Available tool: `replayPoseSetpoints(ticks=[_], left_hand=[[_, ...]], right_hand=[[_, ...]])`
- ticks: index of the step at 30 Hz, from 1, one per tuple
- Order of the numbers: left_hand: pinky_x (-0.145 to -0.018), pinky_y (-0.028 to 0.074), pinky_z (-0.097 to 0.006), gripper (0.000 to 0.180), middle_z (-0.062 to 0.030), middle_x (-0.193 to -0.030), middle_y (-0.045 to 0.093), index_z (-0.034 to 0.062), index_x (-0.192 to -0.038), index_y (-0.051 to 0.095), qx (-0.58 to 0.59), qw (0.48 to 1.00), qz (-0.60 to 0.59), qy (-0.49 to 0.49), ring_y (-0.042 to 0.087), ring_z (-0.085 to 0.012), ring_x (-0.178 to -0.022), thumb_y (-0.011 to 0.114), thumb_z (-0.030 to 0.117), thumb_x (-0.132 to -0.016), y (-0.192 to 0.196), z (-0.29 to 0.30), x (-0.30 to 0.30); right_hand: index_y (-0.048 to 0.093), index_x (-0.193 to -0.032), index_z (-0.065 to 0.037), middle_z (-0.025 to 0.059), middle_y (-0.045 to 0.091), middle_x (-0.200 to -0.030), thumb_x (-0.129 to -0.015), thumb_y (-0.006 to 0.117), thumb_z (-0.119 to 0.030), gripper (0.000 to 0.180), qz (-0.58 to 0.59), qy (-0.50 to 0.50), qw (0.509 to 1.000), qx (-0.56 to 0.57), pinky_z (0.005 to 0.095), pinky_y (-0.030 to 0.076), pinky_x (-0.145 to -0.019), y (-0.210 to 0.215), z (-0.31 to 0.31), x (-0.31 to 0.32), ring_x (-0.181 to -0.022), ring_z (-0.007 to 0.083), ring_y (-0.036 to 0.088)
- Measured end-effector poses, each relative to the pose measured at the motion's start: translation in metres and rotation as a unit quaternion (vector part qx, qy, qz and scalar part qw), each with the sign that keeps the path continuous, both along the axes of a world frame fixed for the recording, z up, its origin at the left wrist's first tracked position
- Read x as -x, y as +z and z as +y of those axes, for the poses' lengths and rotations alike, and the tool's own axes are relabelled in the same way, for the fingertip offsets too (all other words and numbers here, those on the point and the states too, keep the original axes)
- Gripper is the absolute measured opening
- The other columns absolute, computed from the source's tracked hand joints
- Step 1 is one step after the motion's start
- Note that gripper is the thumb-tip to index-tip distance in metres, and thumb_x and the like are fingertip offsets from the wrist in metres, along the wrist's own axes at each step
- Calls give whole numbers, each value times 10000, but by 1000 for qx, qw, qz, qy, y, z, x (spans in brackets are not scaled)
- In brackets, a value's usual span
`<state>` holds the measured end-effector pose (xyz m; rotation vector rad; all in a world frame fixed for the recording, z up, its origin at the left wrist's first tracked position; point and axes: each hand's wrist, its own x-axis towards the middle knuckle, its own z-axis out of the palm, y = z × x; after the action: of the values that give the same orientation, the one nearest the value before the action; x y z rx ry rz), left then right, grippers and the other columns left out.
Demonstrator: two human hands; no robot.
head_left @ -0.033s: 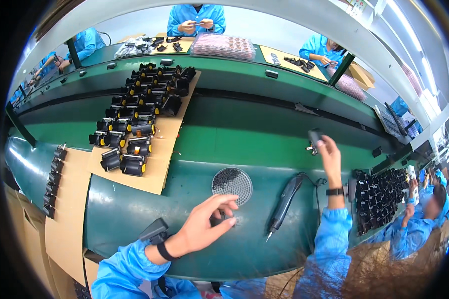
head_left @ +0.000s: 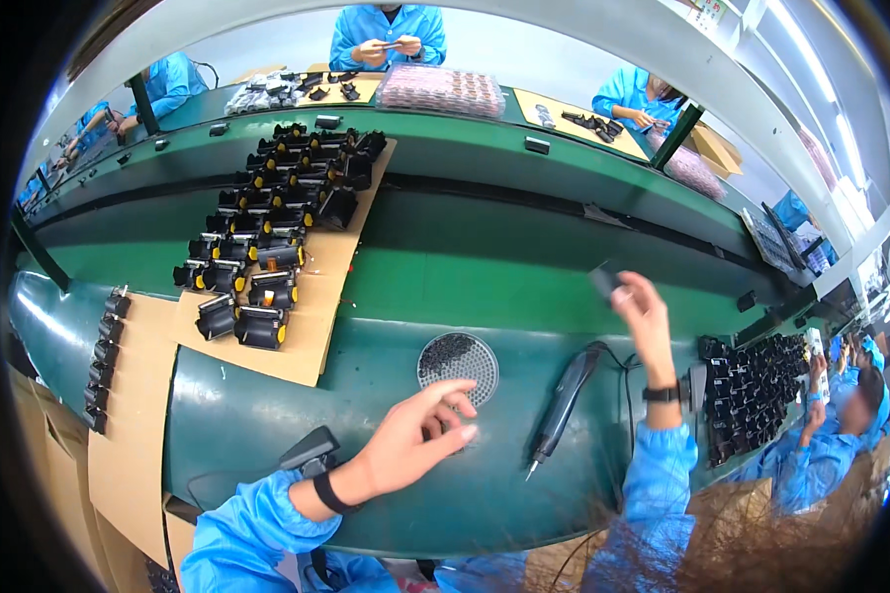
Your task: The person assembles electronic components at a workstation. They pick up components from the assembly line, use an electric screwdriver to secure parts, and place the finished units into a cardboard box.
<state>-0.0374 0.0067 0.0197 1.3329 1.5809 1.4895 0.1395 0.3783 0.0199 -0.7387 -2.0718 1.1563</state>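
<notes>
The left hand is loosely spread, the driver at its two o'clock, the dish at one. Farther off, the right hand pinches a seemingly flat, blurred dark part at its ten o'clock.

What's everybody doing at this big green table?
A person in blue sleeves is holding a dark piece up in the right hand. The left hand, loosely curled, is near a round dish with tiny black bits. A power screwdriver lies between the hands. Black parts with yellow ends sit in rows on cardboard to the left.
</notes>
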Motion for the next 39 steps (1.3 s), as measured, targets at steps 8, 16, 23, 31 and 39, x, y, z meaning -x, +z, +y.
replayPoseSetpoints(ticks=[8, 16, 23, 31, 39], left_hand=[[-472, 352, -181, 492, -54, -1045, 617, 16, -1469, 458, 165, 843, -474, -196, 580, -83, -683, 480, 353, -1112, -18, 41, 2], [-608, 460, -223, 423, -74, -1115, 637, 15, -1452, 487, 135, 824, -527, -157, 624, -116, -827, 514, 253, -1104, -28, 15, 11], [-747, 495, -284, 477, -131, -1340, 575, 23, -1540, 389, 93, 822, -547, -125, 644, -211, -1010, 488, 183, -1102, -13, -6, 22], [-802, 486, -321, 557, -119, -1456, 524, 41, -1591, 319, -9, 781, -605, -155, 601, -230, -1137, 469, 261, -1101, -29, -17, 32], [-873, 496, -308, 657, -89, -1590, 375, 55, -1651, 184, -27, 858, -507, -80, 551, -210, -1283, 501, 193, -1092, -29, -19, 18]], right_hand=[[681, -1245, -34, 90, 708, -1132, -847, 838, -154, 445, -92, 403, 909, -48, 351, 561, -888, 58, -120, 18, -990, 211, 686], [688, -1155, -22, 147, 660, -1089, -948, 720, -241, 303, -272, -132, 917, -260, 405, 538, -855, -59, 76, -31, -971, 291, 660], [707, -1159, -8, 77, 644, -756, -1008, 652, -183, 238, -126, -12, 991, 30, 284, 523, -631, -36, 57, -14, -656, 120, 598], [629, -1331, -6, 96, 692, -889, -996, 637, -114, 352, -156, -6, 985, -75, 295, 555, -637, -19, 3, 29, -694, 137, 670], [505, -1272, 2, 105, 627, -1024, -950, 638, 30, 350, 79, 113, 967, 215, 308, 611, -642, 32, -196, 40, -720, 158, 677]])
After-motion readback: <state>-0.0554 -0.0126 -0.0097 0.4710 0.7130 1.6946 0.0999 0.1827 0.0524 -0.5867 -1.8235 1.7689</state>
